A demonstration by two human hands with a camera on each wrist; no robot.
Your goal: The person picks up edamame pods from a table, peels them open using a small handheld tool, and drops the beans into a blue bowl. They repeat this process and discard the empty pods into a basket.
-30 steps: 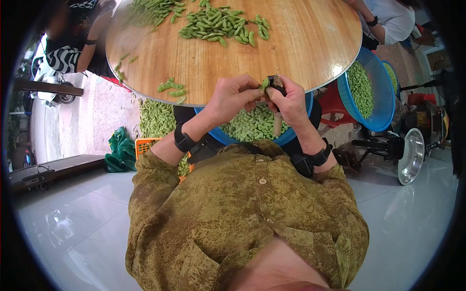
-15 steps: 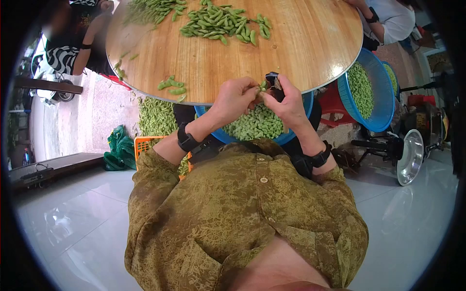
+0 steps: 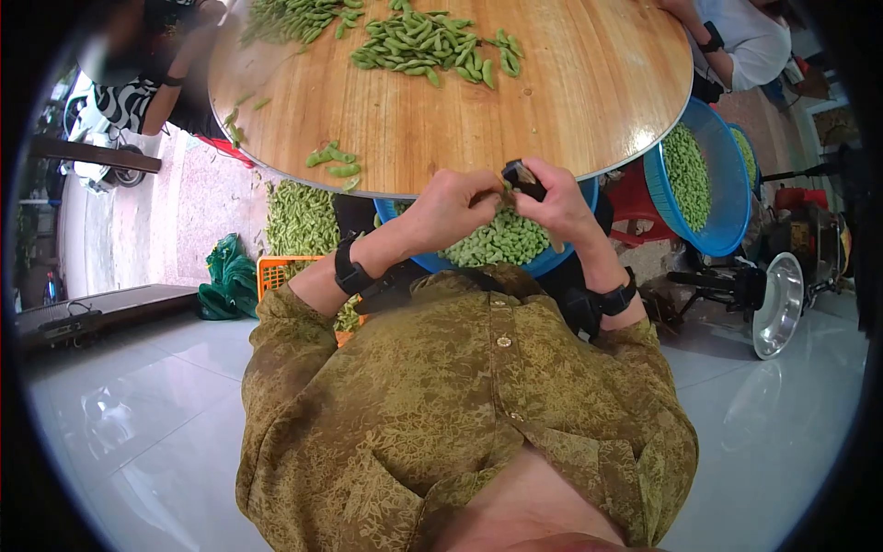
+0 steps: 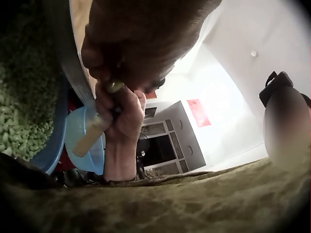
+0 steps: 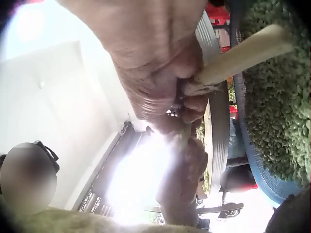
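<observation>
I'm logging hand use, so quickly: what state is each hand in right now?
Left hand: closed, pinching a green pod.
Right hand: closed around a wooden handle.

Nothing I can actually read anywhere here, folks. There's a red sign [image 4: 198, 112] on the cabinet in the left wrist view, but any writing's too blurry.

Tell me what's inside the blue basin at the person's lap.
Shelled beans show inside the basin. The table, left hand and right hand cover parts of it; whatever lies beneath the top beans is hidden.
</observation>
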